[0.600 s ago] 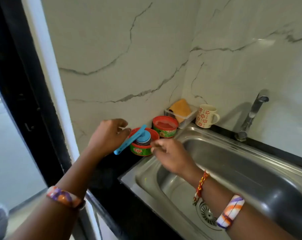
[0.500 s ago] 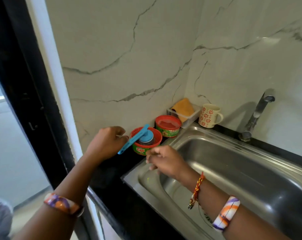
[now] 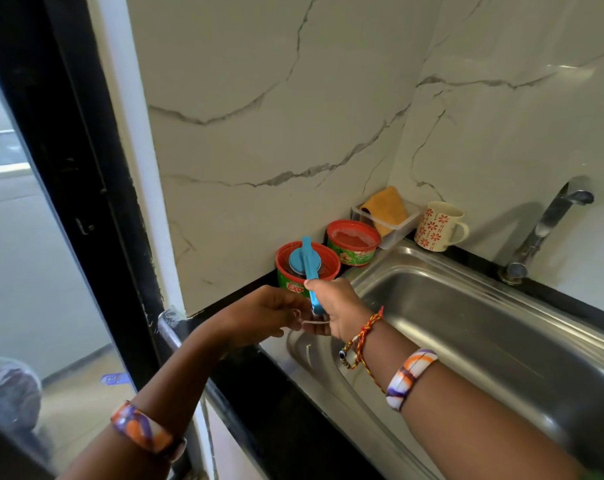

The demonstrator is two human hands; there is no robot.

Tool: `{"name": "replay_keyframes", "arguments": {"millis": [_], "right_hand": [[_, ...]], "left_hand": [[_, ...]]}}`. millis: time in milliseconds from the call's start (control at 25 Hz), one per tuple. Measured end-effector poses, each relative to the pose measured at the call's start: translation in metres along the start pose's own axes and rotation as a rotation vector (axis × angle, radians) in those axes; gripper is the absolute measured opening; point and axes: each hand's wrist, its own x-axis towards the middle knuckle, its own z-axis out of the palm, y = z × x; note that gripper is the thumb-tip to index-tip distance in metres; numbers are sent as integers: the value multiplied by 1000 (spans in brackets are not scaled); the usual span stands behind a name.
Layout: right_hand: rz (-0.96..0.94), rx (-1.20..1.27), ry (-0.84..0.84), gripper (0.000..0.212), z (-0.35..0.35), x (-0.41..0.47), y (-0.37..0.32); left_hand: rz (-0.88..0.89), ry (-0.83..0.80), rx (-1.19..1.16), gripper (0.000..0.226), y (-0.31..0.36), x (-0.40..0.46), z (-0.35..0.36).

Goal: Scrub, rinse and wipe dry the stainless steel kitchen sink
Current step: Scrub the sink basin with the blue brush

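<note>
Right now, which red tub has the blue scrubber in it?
The nearer red tub, by the hands; the right hand grips its blue scrubber. The farther tub holds none.

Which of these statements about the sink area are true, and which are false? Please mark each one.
1. The right hand grips the blue scrubber handle. True.
2. The mug lies inside the sink. False: it stands on the counter by the wall.
3. The orange cloth sits in a clear tray. True.
4. Water runs from the tap. False: no water shows.
5. Two red-rimmed tubs, the near tub and the far tub, stand left of the sink. True.
</note>
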Motion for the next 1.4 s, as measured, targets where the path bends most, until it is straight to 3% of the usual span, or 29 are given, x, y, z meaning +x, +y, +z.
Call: {"name": "replay_keyframes", "arguments": {"millis": [200, 360, 560, 680, 920, 1280, 1400], "right_hand": [[-48, -153, 83, 9, -12, 17, -6], [-174, -175, 78, 19, -28, 13, -16], [-553, -335, 194, 31, -50, -12, -29], [-704, -577, 263, 32, -49, -13, -22], [-706, -649, 339, 29, -49, -5, -1], [-701, -598, 382, 27, -57, -3, 11], [-578, -304, 346, 32, -65, -2, 9]], "left_hand": [[-102, 152, -65, 23, -8, 11, 0], [-83, 276, 19, 13, -14, 27, -1], [-78, 351, 160, 19, -14, 33, 7], [-107, 399, 232, 6, -8, 34, 13], [-95, 378, 350, 38, -1, 28, 17], [-21, 430, 573, 31, 2, 32, 18], [-7, 482, 684, 24, 9, 33, 21]]}}
